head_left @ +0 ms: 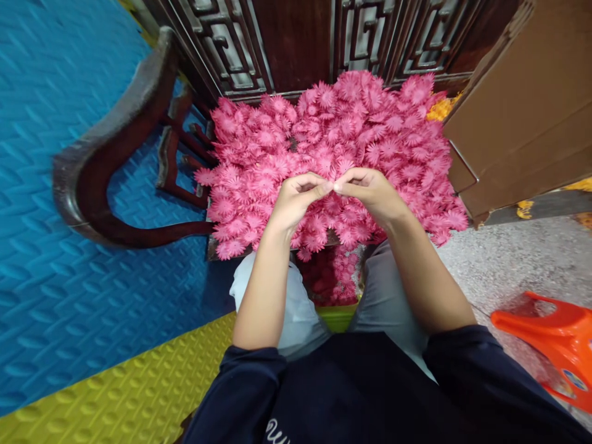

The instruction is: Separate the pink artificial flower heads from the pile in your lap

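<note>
A thick spread of pink artificial flower heads covers the dark wooden seat in front of me. Over its near half, my left hand and my right hand meet at the fingertips. Thumb and forefinger are pinched together on each hand, and the tips touch or nearly touch one another. Whatever lies between them, if anything, is too small to make out. More pink flowers show lower down between my knees, with a green rim below them.
A curved dark wooden armrest stands at left over blue textured matting. Carved dark panels close off the back. At right rises a large cardboard box, with yellow flowers beside it. An orange plastic stool sits lower right.
</note>
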Demonstrator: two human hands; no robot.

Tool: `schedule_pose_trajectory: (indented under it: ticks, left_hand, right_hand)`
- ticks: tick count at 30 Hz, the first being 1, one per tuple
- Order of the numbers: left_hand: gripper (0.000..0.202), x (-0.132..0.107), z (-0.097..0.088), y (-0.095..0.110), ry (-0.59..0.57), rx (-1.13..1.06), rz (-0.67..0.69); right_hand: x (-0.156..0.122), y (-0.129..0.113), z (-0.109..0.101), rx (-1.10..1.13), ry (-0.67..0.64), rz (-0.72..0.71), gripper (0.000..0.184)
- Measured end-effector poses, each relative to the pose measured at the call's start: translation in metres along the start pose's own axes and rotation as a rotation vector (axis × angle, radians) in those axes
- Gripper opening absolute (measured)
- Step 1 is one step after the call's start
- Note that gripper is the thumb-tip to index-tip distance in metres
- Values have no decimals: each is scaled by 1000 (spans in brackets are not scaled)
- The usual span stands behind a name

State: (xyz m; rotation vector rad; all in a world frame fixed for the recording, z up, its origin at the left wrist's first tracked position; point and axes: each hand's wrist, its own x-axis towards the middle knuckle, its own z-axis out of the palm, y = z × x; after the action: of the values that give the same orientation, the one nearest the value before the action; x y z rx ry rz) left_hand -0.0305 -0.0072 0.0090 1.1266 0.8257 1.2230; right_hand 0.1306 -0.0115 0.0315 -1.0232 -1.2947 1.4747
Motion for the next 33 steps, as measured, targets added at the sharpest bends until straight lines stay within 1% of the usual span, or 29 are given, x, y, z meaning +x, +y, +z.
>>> schedule_pose_trajectory:
  ticks: [4,7,11,13,15,18,22,28,31,33]
  left_hand:
    - [24,0,-1,0,-13,-24,-26]
    - [25,-1,-1,2,-15,3,-25]
    - [27,-3,-1,5,-24,77,11]
    - [28,-3,-1,6,-5,113,0]
    - [30,-3,-1,5,39,149,-32]
    - [30,-3,0,4,76,154,-72]
    - [33,-1,2,3,62,108,-85]
    - [32,-1,3,5,23,83,-49]
    - [33,-1,4,6,11,90,-37]
    - [33,-1,4,5,17,121,-28]
  right_hand:
    - [-1,-1,-1,39,-47,19,32]
    - [-2,0,-2,44,-47,8,30]
    - [-2,1,-2,29,-31,-14,25]
    - [-2,3,-3,-4,-21,-35,24]
    - [0,7,-3,-47,-7,-60,23]
    - [2,10,-3,-70,11,-76,23]
    - [1,9,-2,1,0,-16,28]
    - [-3,3,-2,52,32,45,32]
    - [-3,3,-2,76,30,39,31]
    - [-2,4,-2,56,37,8,29]
